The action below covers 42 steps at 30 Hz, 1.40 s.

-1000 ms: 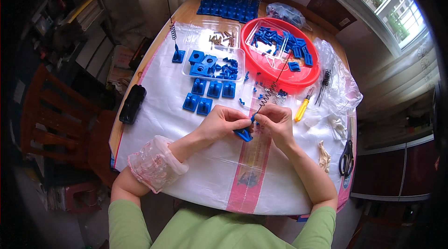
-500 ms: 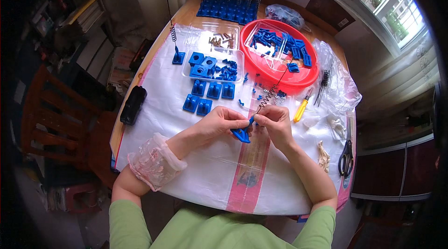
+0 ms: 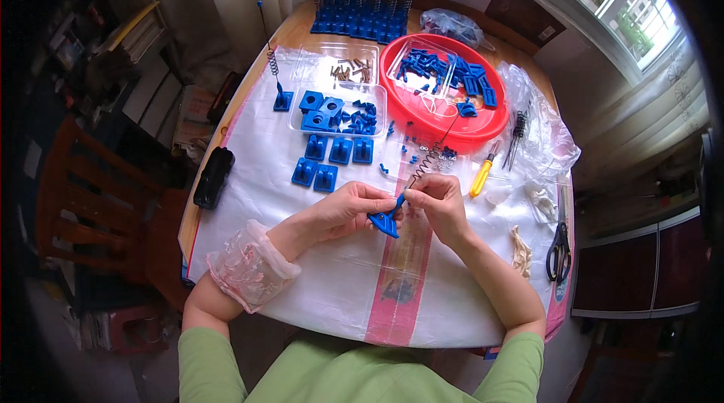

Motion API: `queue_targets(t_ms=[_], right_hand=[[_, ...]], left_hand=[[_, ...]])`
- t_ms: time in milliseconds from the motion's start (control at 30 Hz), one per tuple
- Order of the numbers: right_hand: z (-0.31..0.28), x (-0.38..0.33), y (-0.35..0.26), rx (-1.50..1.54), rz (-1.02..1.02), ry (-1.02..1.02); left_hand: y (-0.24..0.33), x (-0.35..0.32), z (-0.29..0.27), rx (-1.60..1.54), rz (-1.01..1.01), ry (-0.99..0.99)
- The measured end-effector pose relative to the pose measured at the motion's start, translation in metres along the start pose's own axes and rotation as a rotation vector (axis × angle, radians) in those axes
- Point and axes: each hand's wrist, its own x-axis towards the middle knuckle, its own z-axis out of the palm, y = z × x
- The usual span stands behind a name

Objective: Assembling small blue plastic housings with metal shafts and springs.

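My left hand (image 3: 343, 210) is closed, its thumb and fingertips pinching a blue plastic base (image 3: 383, 223) that is tilted, with a stem on it. The fingers of my right hand (image 3: 441, 207) are pinched together where the stem meets a dark coiled spring wire (image 3: 424, 167). That wire slants up and away over the red basin's near rim. Whether my right fingers also hold a small part is hidden. Just beyond my left hand sit several finished-looking blue bases (image 3: 341, 151) in two rows. Small blue screws and nuts (image 3: 446, 154) are scattered beyond my right hand.
A clear tray (image 3: 302, 120) of blue parts, another (image 3: 302, 63) with brass-coloured pieces, and a red basin (image 3: 392, 93) stand beyond. Several spring-topped bases (image 3: 358, 24) fill the far edge. A yellow screwdriver (image 3: 480, 178) and scissors (image 3: 559, 252) lie right; a black case (image 3: 214, 178) left.
The whole view has shifted slightly. The blue base is turned a little in my left fingers, showing more of its stem, and my right fingers stay pinched at the joint.
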Motion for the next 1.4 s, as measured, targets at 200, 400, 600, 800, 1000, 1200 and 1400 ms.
queue_targets(t_ms=[200,400,600,800,1000,1200,1400], right_hand=[[0.002,0.000,-0.003,0.018,0.005,-0.019],[0.002,0.000,-0.003,-0.003,0.024,-0.003],[0.005,-0.001,-0.011,0.015,0.034,-0.030],[-0.001,0.000,-0.010,-0.045,0.009,-0.046],[-0.005,0.002,-0.007,-0.217,-0.115,-0.033],[-0.005,0.002,0.003,-0.330,-0.235,0.053],[-0.006,0.002,0.007,-0.409,-0.316,0.063]], left_hand=[[0.001,-0.001,0.001,-0.001,-0.005,-0.010],[0.002,-0.001,0.003,0.016,-0.017,0.019],[0.001,-0.003,0.004,0.038,0.004,0.035],[0.004,-0.003,0.012,0.124,0.051,0.101],[0.002,-0.001,0.016,0.421,0.201,0.232],[-0.004,0.001,0.022,0.807,0.550,0.377],[0.004,-0.004,0.031,1.119,0.721,0.427]])
